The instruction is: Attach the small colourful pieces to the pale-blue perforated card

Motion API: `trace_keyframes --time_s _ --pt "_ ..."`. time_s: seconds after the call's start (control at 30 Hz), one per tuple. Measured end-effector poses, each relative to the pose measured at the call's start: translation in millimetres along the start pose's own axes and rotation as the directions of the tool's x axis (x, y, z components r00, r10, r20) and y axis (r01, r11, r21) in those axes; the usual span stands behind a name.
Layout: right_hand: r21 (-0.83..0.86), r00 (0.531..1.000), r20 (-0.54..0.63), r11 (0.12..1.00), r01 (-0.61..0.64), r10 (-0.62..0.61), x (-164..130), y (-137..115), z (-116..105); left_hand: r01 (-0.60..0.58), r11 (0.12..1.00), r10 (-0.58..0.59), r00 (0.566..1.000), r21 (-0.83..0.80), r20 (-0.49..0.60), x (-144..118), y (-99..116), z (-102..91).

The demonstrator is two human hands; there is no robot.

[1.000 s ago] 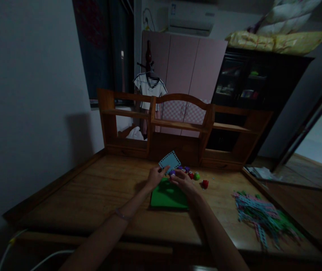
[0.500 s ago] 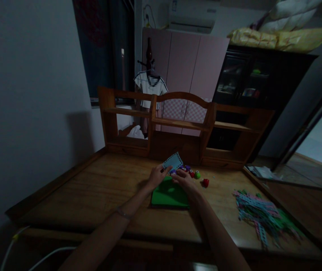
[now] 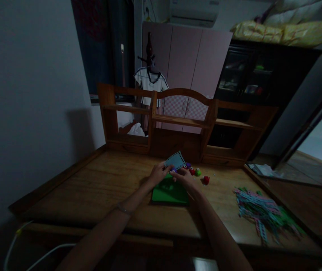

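Observation:
Over the wooden desk [image 3: 98, 192], my left hand [image 3: 157, 174] holds a light blue paper card [image 3: 174, 161] with a punched border, tilted up toward the shelf. Close beside it, my right hand [image 3: 183, 178] presses on a small purple punch [image 3: 174, 171] at the card's lower edge. Both hands hover above a green sheet [image 3: 170, 192] lying flat on the desk. Past my fingers sit small punches: a purple one [image 3: 188, 165], a green one [image 3: 197, 172] and a red one [image 3: 206, 180].
A heap of punched paper strips [image 3: 262, 213], pink, blue and green, lies at the desk's right. A wooden shelf unit [image 3: 183, 124] stands along the back edge. Papers [image 3: 261, 169] lie at the far right corner. White cables [image 3: 28, 252] hang at the lower left.
The blue card has tilted and shifted slightly right in my left hand. My right hand has stayed at its lower edge. The view has drifted a little upward.

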State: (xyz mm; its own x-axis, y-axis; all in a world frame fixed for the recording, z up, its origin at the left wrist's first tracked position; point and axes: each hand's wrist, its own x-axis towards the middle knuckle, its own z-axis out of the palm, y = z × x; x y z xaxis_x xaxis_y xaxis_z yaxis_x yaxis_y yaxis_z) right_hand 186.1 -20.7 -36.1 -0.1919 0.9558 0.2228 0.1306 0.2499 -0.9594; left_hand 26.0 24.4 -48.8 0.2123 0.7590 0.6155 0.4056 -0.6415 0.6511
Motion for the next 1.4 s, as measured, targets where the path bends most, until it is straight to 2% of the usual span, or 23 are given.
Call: trace_keyframes --time_s 0.27,0.57,0.87,1.2,1.4 --pt "0.039 0.999 0.011 0.998 0.044 -0.044 -0.7 -0.1 -1.0 -0.003 1.000 0.003 1.000 -0.002 0.014 -0.3 3.6 -2.4" --pt "0.027 0.999 -0.042 1.000 -0.011 0.013 -4.1 -8.7 2.6 0.027 0.999 -0.025 0.999 -0.046 0.040 -0.3 7.3 -4.1" --pt "0.064 1.000 -0.015 0.998 0.022 -0.021 -1.9 2.7 -1.7 0.011 0.999 -0.010 0.999 -0.035 0.042 -0.2 4.0 -3.1" --pt "0.051 1.000 0.002 0.998 -0.021 0.021 -5.0 -7.0 -1.5 0.010 0.999 -0.007 0.999 -0.051 0.052 -0.3 5.4 -3.8" --pt "0.082 1.000 0.007 0.997 0.005 -0.005 -4.6 -6.2 -1.7 0.036 0.999 -0.035 0.998 -0.026 0.053 0.0 4.3 -2.4"
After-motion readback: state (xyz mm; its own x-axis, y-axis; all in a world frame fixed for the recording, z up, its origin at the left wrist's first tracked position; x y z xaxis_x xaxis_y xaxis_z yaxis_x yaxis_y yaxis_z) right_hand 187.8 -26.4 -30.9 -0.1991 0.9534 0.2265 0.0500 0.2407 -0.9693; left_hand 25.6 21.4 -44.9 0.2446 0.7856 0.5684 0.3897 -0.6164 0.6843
